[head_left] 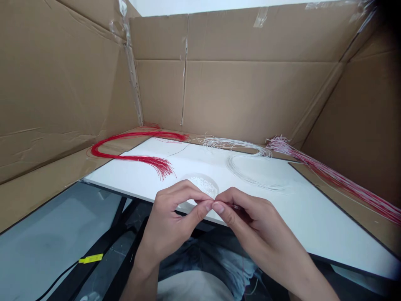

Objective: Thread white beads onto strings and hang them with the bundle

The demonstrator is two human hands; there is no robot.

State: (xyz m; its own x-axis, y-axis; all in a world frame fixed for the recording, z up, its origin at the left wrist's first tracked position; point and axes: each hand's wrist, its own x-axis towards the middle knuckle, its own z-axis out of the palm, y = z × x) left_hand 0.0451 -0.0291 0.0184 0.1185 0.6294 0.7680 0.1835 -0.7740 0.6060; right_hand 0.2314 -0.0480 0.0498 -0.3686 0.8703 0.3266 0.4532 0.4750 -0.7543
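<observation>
My left hand [175,213] and my right hand [250,217] meet fingertip to fingertip above the table's front edge. Each pinches with thumb and forefinger. A bit of thin red wire [234,206] shows between the fingers of my right hand, and fine red and white strands hang below it over my lap. What lies between the left fingertips is too small and covered to make out. Just behind the hands sits a shallow round dish [216,189] with many tiny white pieces [202,184], partly hidden by my fingers.
On the white tabletop [313,217], a bundle of red wires [125,156] curves at the left. Loops of white wire [238,144] lie at the back. A red-and-white wire bundle [341,179] runs along the right. Cardboard walls [250,96] enclose the back and sides.
</observation>
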